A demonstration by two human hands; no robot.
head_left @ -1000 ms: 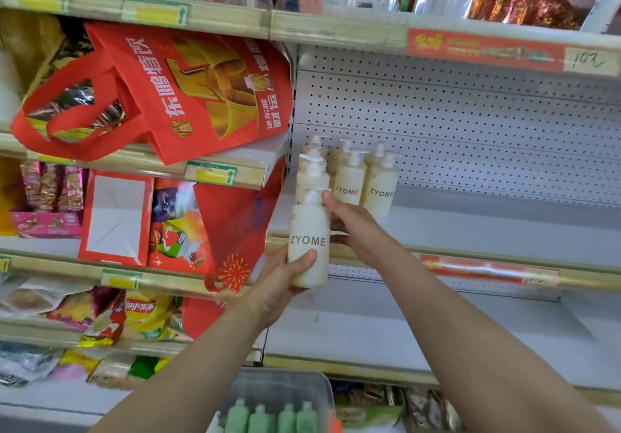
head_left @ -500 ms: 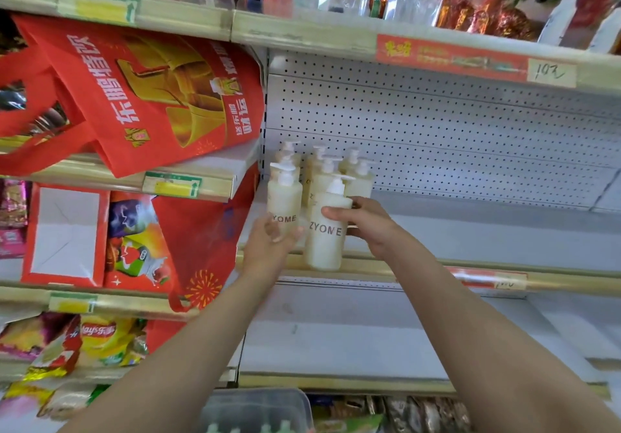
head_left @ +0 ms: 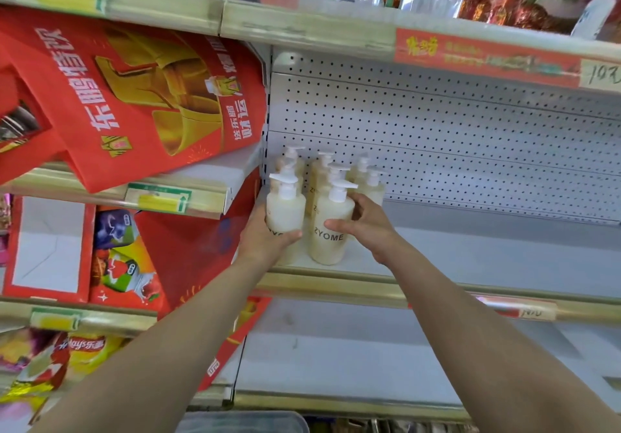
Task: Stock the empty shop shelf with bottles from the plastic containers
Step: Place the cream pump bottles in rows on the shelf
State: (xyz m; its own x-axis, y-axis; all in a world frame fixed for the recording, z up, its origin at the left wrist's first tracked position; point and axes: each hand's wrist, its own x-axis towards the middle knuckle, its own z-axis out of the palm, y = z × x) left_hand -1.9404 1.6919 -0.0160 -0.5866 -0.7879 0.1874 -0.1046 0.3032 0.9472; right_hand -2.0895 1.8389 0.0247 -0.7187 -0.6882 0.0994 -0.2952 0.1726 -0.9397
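Setting: shop aisle; a white perforated back panel (head_left: 437, 137) stands behind a white shelf (head_left: 487, 247) with a gold front rail.
Upper shelf: it carries a red price strip (head_left: 487, 56), with foil-wrapped goods above it, blurred.
Rear bottles (head_left: 371, 184): several cream pump bottles stand upright, packed at the shelf's left end near the back panel. You cannot count them exactly.
Front-right bottle (head_left: 331, 231): cream, marked ZYOME, upright, base on the shelf just behind the rail, touching the cluster.
Right hand (head_left: 368, 227): your grip is closed round the front-right bottle, thumb across its front and fingers behind it.
Front-left bottle (head_left: 285, 205): cream, upright, just beside the front-right bottle. Its base is hidden, so you cannot tell whether it rests on the shelf.
Left hand (head_left: 265, 237): your grip wraps the front-left bottle low down, fingers over part of its label.
Plastic container (head_left: 242, 422): clear rim at the bottom edge, between your forearms; contents are out of sight.
Left bay: a tilted red gift bag (head_left: 134, 103), red cartons (head_left: 117, 258) below it, and a Lay's crisp bag (head_left: 84, 348) lower still.
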